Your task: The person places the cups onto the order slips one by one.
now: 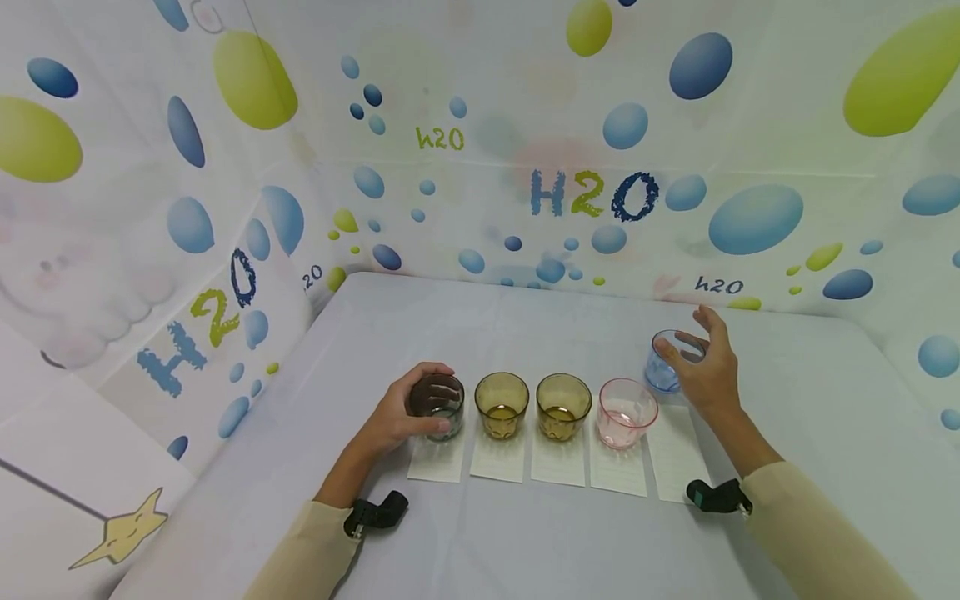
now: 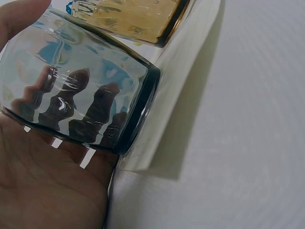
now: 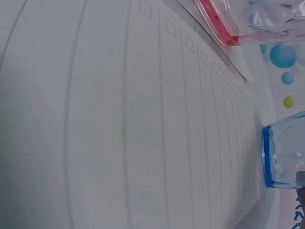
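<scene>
At the left end of a row, my left hand (image 1: 397,417) curls round a dark grey glass (image 1: 444,417), thumb in front and fingers behind. In the left wrist view, the fingers show through the clear wall of this glass (image 2: 81,90). Farther back on the right, my right hand (image 1: 708,367) is at a blue glass (image 1: 662,372), thumb and a finger at its rim, another finger raised. That blue glass (image 3: 286,152) stands beyond the far end of a paper strip (image 1: 678,450). Most of the right hand is outside the right wrist view.
Between the hands stand two amber glasses (image 1: 502,408) and a pink glass (image 1: 626,417), each on a paper strip (image 1: 558,471). A white cloth covers the table (image 1: 540,550). Behind it hangs a curtain (image 1: 480,225) printed with drops and letters.
</scene>
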A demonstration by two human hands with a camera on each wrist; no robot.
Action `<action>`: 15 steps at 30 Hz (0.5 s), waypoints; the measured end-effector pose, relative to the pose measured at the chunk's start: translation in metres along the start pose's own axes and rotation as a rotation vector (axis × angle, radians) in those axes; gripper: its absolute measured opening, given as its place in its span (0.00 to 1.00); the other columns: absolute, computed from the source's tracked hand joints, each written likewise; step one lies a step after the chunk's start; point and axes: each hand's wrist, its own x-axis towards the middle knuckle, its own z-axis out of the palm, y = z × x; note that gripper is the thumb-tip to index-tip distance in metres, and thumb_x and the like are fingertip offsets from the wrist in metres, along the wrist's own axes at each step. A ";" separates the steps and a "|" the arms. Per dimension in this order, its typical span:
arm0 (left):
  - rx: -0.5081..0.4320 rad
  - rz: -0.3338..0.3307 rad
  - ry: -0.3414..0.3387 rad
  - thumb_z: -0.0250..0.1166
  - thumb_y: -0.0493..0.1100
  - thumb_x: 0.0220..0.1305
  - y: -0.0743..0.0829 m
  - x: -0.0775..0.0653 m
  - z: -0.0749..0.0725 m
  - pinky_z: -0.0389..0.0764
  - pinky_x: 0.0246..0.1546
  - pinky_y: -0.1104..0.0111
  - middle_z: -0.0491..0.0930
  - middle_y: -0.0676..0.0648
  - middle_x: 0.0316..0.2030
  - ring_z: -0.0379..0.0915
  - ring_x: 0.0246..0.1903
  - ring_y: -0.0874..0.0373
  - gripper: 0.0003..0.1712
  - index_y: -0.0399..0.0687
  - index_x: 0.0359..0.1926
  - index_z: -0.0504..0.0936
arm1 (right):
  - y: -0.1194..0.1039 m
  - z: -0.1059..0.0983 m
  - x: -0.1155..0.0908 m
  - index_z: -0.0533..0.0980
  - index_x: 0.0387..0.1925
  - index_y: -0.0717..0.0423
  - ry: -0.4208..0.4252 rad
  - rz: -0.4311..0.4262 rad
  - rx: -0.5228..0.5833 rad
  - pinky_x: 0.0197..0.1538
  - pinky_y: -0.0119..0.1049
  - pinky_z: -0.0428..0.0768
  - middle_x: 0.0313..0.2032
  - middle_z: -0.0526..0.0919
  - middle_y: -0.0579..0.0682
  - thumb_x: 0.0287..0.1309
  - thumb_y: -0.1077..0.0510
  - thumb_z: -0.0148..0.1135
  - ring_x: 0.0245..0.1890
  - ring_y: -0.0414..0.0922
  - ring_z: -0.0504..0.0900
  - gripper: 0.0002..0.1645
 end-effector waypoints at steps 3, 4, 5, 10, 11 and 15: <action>0.001 -0.001 0.003 0.74 0.34 0.55 0.000 0.001 0.000 0.78 0.61 0.55 0.76 0.31 0.57 0.75 0.58 0.37 0.43 0.25 0.67 0.63 | 0.000 0.000 0.000 0.47 0.80 0.50 0.001 0.002 0.001 0.63 0.53 0.74 0.76 0.60 0.56 0.66 0.43 0.66 0.65 0.61 0.75 0.53; 0.003 0.000 0.003 0.74 0.34 0.55 0.000 0.001 0.000 0.78 0.61 0.54 0.76 0.31 0.57 0.75 0.58 0.37 0.42 0.25 0.67 0.63 | 0.000 0.000 0.000 0.47 0.80 0.50 0.001 0.001 0.002 0.63 0.54 0.74 0.76 0.60 0.56 0.66 0.43 0.66 0.65 0.61 0.75 0.53; 0.006 0.003 0.003 0.73 0.34 0.55 -0.001 0.001 0.000 0.78 0.61 0.54 0.76 0.30 0.57 0.75 0.58 0.36 0.42 0.25 0.66 0.63 | 0.001 0.000 0.000 0.47 0.80 0.51 0.001 -0.001 0.000 0.63 0.55 0.74 0.76 0.60 0.57 0.66 0.43 0.66 0.64 0.62 0.75 0.53; 0.011 0.005 0.002 0.73 0.33 0.56 -0.002 0.000 0.000 0.77 0.61 0.52 0.76 0.30 0.56 0.74 0.57 0.32 0.40 0.25 0.65 0.64 | 0.004 0.000 -0.003 0.47 0.79 0.52 -0.002 -0.009 -0.005 0.62 0.57 0.74 0.75 0.61 0.58 0.65 0.43 0.66 0.63 0.62 0.76 0.53; 0.010 0.003 0.002 0.73 0.33 0.56 -0.002 0.000 0.000 0.77 0.62 0.52 0.76 0.29 0.56 0.74 0.57 0.31 0.40 0.25 0.65 0.64 | 0.004 0.000 -0.003 0.47 0.79 0.51 -0.003 -0.010 -0.005 0.62 0.57 0.74 0.75 0.61 0.58 0.65 0.43 0.66 0.63 0.62 0.76 0.53; 0.000 0.002 0.001 0.74 0.34 0.56 0.000 0.000 -0.001 0.77 0.62 0.53 0.75 0.29 0.57 0.74 0.58 0.31 0.41 0.25 0.65 0.63 | 0.005 0.001 -0.004 0.48 0.79 0.51 -0.006 -0.015 0.001 0.62 0.57 0.74 0.75 0.62 0.58 0.66 0.44 0.66 0.63 0.62 0.76 0.52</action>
